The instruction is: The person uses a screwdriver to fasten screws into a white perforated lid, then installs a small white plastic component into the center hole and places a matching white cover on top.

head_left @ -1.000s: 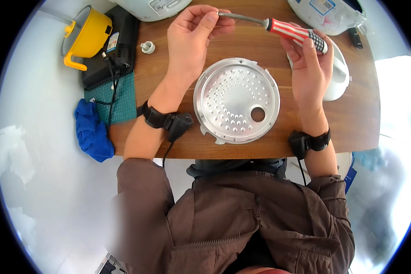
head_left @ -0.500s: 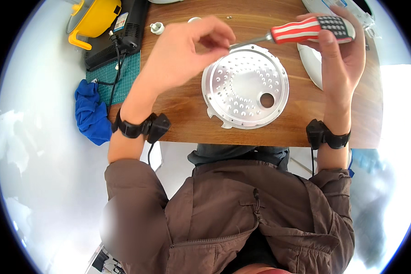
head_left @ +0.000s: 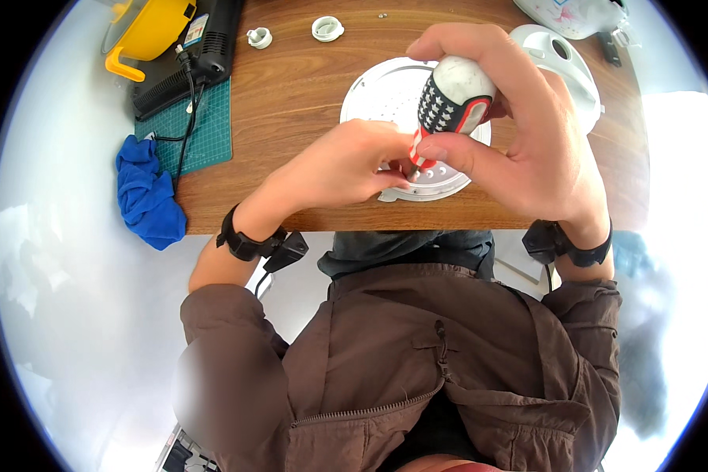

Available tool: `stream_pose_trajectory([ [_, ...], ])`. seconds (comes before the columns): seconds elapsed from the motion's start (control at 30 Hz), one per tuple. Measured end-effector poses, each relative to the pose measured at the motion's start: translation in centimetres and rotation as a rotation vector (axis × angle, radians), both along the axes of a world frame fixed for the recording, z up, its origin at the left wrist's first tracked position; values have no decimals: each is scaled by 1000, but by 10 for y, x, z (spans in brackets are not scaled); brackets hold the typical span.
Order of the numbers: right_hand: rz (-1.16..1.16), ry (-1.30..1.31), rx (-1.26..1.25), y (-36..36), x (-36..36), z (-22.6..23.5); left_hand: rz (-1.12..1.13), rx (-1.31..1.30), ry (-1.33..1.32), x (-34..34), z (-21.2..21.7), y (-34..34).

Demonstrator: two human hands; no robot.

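A round metal disc (head_left: 367, 96) with rows of small raised bumps lies on the table in front of me. My right hand (head_left: 527, 134) is wrapped round a screwdriver (head_left: 442, 102) with a red, white and dark star-patterned handle. The tool is tilted, its shaft pointing down at the disc's near rim. My left hand (head_left: 354, 161) is closed in a pinch beside the shaft's lower end, low over the rim. What its fingertips grip is hidden. Both hands cover much of the disc.
Two small white plastic fittings, a capped one (head_left: 259, 38) and a ring (head_left: 327, 29), sit at the back. At right are a white shell part (head_left: 570, 71) and a white housing (head_left: 578, 17). Leftward: a yellow container (head_left: 161, 31), black appliance (head_left: 212, 71), green mat (head_left: 212, 130), blue cloth (head_left: 145, 197).
The screwdriver has swung from nearly level above the disc's far edge to pointing down at its near rim. Both hands came nearer to me, the left still pinching by the tip.
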State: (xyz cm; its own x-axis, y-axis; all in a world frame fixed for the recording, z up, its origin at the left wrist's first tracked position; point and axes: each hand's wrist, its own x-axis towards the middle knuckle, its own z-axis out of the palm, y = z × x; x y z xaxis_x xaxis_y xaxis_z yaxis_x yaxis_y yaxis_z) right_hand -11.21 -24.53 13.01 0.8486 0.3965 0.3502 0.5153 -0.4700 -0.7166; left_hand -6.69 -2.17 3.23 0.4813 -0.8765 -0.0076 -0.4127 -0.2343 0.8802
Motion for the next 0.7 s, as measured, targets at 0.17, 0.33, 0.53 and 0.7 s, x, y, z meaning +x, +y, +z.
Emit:
stream_pose_trajectory([
  [0.17,15,37,-67,-5,-8,-1,-34,-70,-124,-8,-7,-12],
  [0.33,53,-3,-69,-9,-14,-9,-40,-111,-254,-8,-19,-17],
  [0.53,89,9,-54,-12,-18,-11,-58,-150,-192,-10,-17,-17],
  [0.7,133,-52,-28,-14,-20,-15,-64,-129,-160,-11,-16,-15],
])
